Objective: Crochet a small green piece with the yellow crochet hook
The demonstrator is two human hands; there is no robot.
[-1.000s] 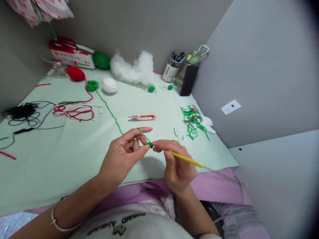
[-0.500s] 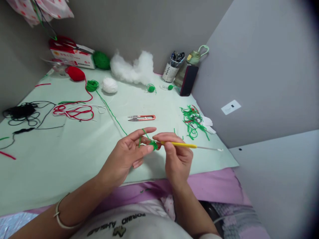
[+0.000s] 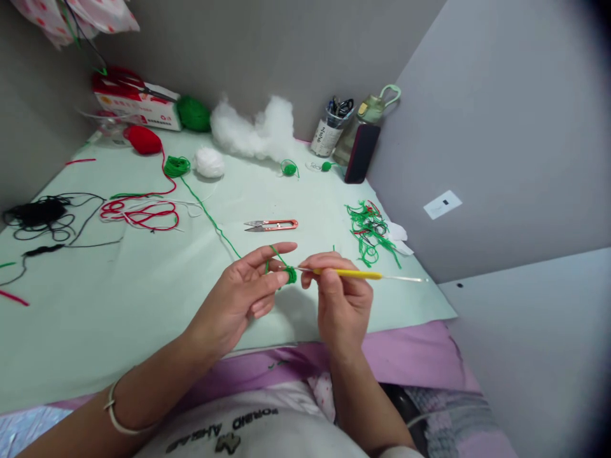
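Your right hand (image 3: 344, 299) is close to you, with its fingers bent in, pinching the yellow handle of the hook (image 3: 353, 274) like a pencil. The hook lies nearly level, side to side, with its back end poking out to the right, a tiny bit nearer to you. Its thin front end points left, at the small green piece (image 3: 291, 275). That piece sits just left of your right fingertips, in between your two hands. Your left hand (image 3: 243, 289) is the nearer one, as it touches the piece and pinches it at the thumb, with the other fingers half open. The left pointing finger sticks out to the right, and green yarn (image 3: 217, 228) goes over it and down to the piece. The hook's tip is too small to tell if it is inside a loop. A bit farther off, the snips (image 3: 271, 225) lie side to side too, blades to the left. Past them, to the left, the yarn runs back to a green bundle (image 3: 177, 166). White fluff (image 3: 252, 137) sits at the back.
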